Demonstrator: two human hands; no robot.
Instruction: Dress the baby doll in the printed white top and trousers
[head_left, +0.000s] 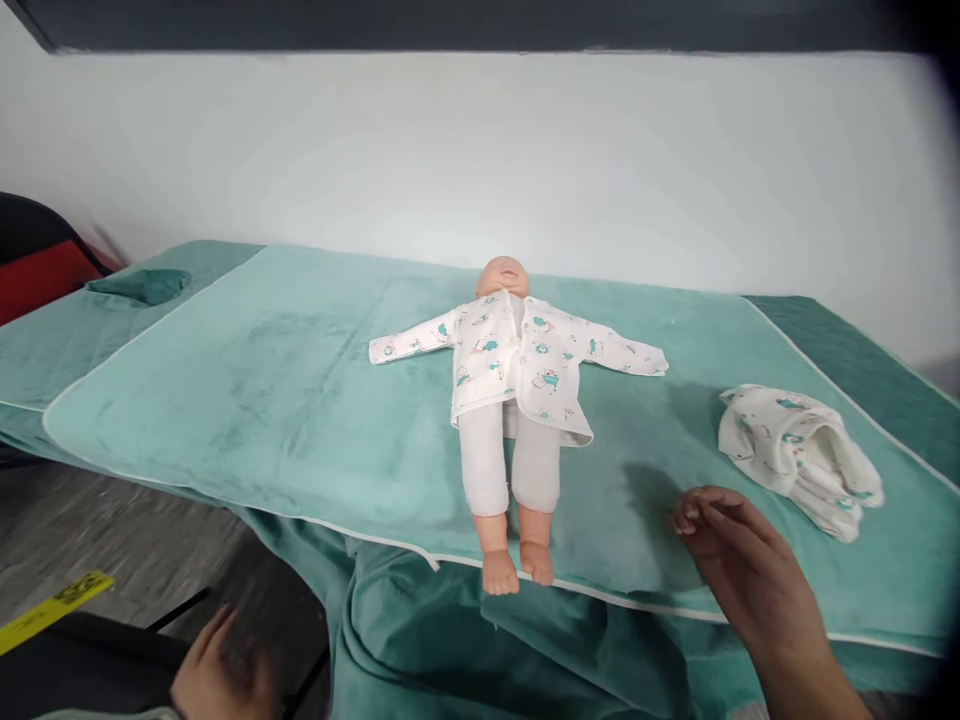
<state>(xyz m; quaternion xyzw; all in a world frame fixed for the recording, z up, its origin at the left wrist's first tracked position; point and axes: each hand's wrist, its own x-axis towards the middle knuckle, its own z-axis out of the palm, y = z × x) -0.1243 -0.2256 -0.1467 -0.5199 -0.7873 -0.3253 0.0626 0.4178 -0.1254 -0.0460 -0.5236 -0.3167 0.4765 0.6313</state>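
A baby doll [484, 460] lies on its back on a green plush sheet [315, 400], feet at the front edge and arms spread. It wears a white long-sleeved top [487, 350] with small green and pink prints, fastened near the chest and parted below. White cloth covers its legs. My right hand [739, 560] hovers right of the doll's feet, fingers curled in with nothing visible in them. Just beyond it sits a crumpled printed white garment [799, 455]. My left hand [225, 675], partly blurred, is low at the left, off the sheet, fingers apart and holding nothing.
A white wall [480, 150] stands behind the sheet, with a dark panel [480, 25] above. A black and red chair [41, 265] is at far left. Lower left, a yellow strip [56, 610] lies near a black surface. Green cloth [450, 640] hangs over the front edge.
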